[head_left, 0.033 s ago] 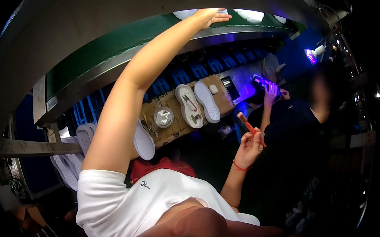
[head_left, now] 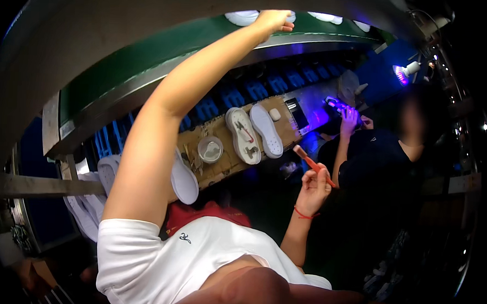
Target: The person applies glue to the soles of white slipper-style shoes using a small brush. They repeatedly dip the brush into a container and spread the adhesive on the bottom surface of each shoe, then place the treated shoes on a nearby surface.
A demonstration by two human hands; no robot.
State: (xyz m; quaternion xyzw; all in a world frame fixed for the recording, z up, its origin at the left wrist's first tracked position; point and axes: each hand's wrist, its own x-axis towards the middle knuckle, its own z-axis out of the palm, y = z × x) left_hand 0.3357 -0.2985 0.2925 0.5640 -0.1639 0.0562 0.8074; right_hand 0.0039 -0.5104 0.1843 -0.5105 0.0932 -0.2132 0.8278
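Red brush is pinched in the right hand, bristles angled outward, presumably to keep them off the fingers; far beyond that grip, the left hand, its hold impossible to tell, is over the green belt, near a white sole.

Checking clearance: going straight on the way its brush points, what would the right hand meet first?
Probably the white sole nearest the brush, though depth is unclear; the brush may pass above.
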